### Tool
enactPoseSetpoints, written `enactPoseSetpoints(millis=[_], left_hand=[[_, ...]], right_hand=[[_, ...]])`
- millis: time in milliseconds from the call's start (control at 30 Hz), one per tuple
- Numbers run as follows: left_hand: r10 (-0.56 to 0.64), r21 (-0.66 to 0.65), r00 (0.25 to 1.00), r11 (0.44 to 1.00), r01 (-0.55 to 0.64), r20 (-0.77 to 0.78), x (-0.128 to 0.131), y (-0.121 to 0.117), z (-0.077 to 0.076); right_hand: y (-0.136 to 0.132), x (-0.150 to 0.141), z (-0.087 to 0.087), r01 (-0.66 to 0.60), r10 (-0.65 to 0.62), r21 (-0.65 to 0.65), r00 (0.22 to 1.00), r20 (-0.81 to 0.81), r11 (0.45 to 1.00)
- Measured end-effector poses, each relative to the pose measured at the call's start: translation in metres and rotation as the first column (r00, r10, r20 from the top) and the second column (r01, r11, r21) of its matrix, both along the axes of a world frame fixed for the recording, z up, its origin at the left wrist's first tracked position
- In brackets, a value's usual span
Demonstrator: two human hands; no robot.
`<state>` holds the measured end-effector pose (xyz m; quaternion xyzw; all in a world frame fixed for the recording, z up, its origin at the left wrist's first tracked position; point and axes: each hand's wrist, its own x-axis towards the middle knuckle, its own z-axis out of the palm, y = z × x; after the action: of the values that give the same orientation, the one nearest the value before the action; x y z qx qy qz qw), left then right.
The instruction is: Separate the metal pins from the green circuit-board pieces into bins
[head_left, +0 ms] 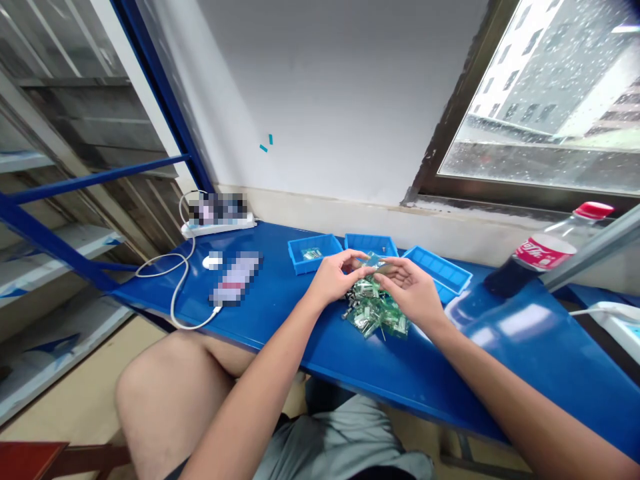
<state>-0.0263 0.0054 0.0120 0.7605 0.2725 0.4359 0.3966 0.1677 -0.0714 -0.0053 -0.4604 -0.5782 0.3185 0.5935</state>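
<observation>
Hands (pixel 373 277) above green parts pile (pixel 376 310)

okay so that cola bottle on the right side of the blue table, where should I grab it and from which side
Probably the clear upper body of the cola bottle, between the red label and the red cap. It appears tilted, cap toward the window, and a grey bar crosses just in front of its right side. So come from the left, over the bare part of the blue table, fingers wrapped around the round barrel.

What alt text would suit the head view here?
Both hands, left hand and right hand, pinch one small green part above a pile of green parts on a blue table. Three blue trays sit behind; a cola bottle lies right.
</observation>
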Motion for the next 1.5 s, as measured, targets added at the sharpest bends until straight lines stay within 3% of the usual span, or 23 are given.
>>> enactPoseSetpoints(millis=[200,300,400,500,700,767,900,967,1100,1233,1367,1500], left_hand=[[-0.012,0.024,0.998,1.000,0.014,-0.062,0.000,-0.003,-0.001],[-0.009,0.175,0.993,0.984,0.030,-0.117,-0.002,-0.006,0.003],[0.005,0.354,0.991,0.934,0.042,-0.131,-0.004,-0.006,0.004],[-0.020,0.432,0.990,0.899,0.078,-0.138,-0.004,-0.003,0.001],[0.026,0.401,0.995,0.916,0.014,-0.095,-0.001,-0.002,-0.002],[0.048,0.365,0.998,0.930,-0.027,-0.049,-0.001,-0.003,0.001],[0.063,0.274,0.998,0.960,-0.056,-0.019,-0.001,-0.004,0.003],[0.056,0.183,0.998,0.982,-0.052,-0.013,0.000,-0.004,0.001],[0.004,0.046,1.000,0.999,-0.004,0.000,0.001,-0.003,-0.002],[0.051,0.176,0.999,0.983,-0.048,-0.011,0.001,-0.004,0.001],[0.056,0.392,0.997,0.920,-0.031,-0.055,-0.002,-0.005,0.002],[-0.003,0.401,0.995,0.915,0.043,-0.100,-0.003,-0.004,0.001]], right_hand=[[0.002,0.000,0.001,-0.025,0.021,-0.049,0.997,-0.074,0.998],[0.003,0.001,0.004,-0.005,0.000,-0.057,0.996,-0.086,0.998],[0.003,0.003,0.007,0.007,-0.014,-0.081,0.996,-0.088,0.997],[0.004,0.005,0.007,-0.017,0.002,-0.116,0.992,-0.124,0.993],[0.004,0.005,0.006,-0.026,0.015,-0.110,0.995,-0.100,0.994],[0.004,0.005,0.007,-0.004,0.002,-0.084,1.000,-0.023,0.996],[0.003,0.006,0.006,0.135,-0.139,0.039,0.975,0.176,0.990],[0.003,0.006,0.005,0.127,-0.132,0.041,0.979,0.158,0.991],[0.002,0.003,0.006,0.015,-0.016,-0.097,1.000,-0.019,0.995],[0.002,0.001,0.010,0.025,-0.033,-0.090,0.995,-0.091,0.996],[0.001,0.003,0.012,0.057,-0.062,-0.073,0.995,-0.073,0.996],[-0.001,0.005,0.013,0.021,-0.024,-0.070,0.999,-0.041,0.997]])
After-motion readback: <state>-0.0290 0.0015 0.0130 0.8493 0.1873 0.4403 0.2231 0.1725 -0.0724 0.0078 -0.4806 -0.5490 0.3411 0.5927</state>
